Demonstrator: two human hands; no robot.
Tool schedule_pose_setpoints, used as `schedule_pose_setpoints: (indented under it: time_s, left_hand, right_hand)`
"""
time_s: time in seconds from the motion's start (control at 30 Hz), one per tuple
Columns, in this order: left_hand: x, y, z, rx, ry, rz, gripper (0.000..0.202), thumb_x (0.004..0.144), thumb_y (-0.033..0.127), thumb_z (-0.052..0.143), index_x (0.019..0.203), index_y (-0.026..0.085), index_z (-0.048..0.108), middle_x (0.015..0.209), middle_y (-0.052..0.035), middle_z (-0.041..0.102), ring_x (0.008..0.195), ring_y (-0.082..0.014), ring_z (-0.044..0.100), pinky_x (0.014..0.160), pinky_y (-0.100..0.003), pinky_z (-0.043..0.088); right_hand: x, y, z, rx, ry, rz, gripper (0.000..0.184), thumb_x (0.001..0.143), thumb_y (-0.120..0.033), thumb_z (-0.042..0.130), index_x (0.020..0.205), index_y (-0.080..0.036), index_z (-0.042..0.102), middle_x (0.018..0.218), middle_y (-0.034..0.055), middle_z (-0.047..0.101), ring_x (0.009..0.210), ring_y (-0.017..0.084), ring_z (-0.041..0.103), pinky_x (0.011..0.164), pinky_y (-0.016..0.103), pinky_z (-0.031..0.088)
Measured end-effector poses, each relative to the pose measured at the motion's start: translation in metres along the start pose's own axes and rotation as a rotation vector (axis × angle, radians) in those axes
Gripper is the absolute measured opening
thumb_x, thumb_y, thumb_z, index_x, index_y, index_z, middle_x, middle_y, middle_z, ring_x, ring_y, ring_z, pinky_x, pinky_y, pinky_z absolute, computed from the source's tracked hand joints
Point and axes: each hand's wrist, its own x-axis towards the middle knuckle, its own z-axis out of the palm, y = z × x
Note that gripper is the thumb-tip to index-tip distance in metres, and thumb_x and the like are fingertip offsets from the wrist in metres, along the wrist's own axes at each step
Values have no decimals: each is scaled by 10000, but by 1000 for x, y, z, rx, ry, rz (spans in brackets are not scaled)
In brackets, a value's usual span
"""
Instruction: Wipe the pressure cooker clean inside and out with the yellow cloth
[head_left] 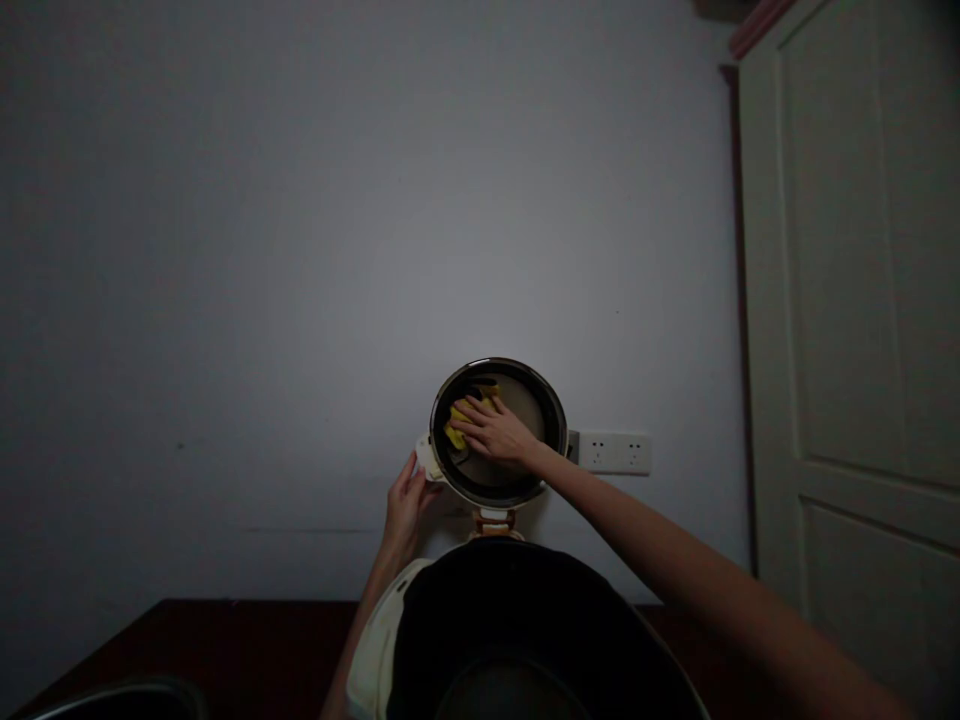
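Observation:
A cooker with a deep dark pot and a cream-coloured side stands close below me. Its round lid is raised on a hinge at the far side, its inner face turned towards me. Against the left part of that inner face, my right hand presses a yellow cloth, fingers spread over it. My left hand grips the cream tab on the lid's left edge, thumb in front; some of its fingers are hidden behind.
Under the cooker is a dark reddish table. Part of a dark rounded rim shows at the bottom left. Close behind the lid rises a pale wall with a white socket panel. A panelled door stands at the right.

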Motion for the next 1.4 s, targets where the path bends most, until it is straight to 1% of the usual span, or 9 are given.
schedule_pose_setpoints:
  time_s: [0.13,0.3,0.47,0.6,0.73,0.93,1.07,1.2,1.4]
  left_hand:
    - [-2,2,2,-2,-13,9,627,747,304,653,1334,192,464,1245,-109,589,909,-188,645,788,-309,524]
    - [-4,4,2,0,-29,8,625,747,317,659,1330,192,471,1260,-112,577,898,-185,646,784,-308,528]
    - [-3,3,1,14,-11,-15,631,752,311,659,1340,204,458,1203,-109,616,921,-194,645,777,-298,528]
    - [-2,3,0,23,-10,-20,636,757,303,658,1349,205,445,1154,-100,642,914,-188,647,791,-306,527]
    - [-2,2,0,19,-17,-16,634,765,301,650,1353,202,438,1152,-102,642,901,-185,648,792,-317,528]
    - [-1,1,-1,21,-31,2,634,756,316,655,1346,207,449,1173,-101,634,944,-201,640,812,-331,519]
    - [0,0,0,22,-29,15,649,746,325,661,1345,195,449,1194,-109,622,944,-211,642,813,-340,517]
    - [2,-1,-1,3,-22,30,649,727,330,676,1328,195,472,1217,-107,609,997,-216,627,846,-327,501]
    - [3,-3,-1,-14,-4,19,625,737,287,669,1323,187,476,1226,-102,604,1012,-199,622,873,-306,490]
  right_hand:
    - [7,21,-6,-59,-69,66,472,935,-317,362,1406,-317,324,1497,29,281,1366,300,216,1017,548,293]
    - [-12,37,-15,-106,-166,250,523,914,-199,362,1423,-296,296,1511,41,244,1363,319,205,981,491,370]
    - [-42,20,-21,-146,-203,464,504,894,-131,326,1385,-238,370,1464,77,334,1296,329,312,833,390,499]
    - [-59,0,-26,-148,-280,528,433,899,-138,314,1309,-180,448,1380,140,429,1106,302,496,680,346,528]
    - [-64,-24,-25,-103,-343,505,363,857,-93,374,1165,-128,563,1156,173,591,957,269,583,675,323,508]
    - [-59,-45,-28,68,-410,428,326,823,-191,496,1123,-209,624,978,134,682,906,269,634,697,327,477]
    - [-46,-43,-40,251,-269,565,366,880,-362,458,1225,-307,568,1066,63,682,959,242,633,757,316,461]
    - [-31,-63,-38,438,-148,343,379,876,-336,477,1243,-270,547,1160,39,644,1043,205,592,826,284,434]
    - [-35,-75,-31,409,-242,149,330,849,-181,472,1159,-178,584,1091,96,648,979,200,581,763,267,411]
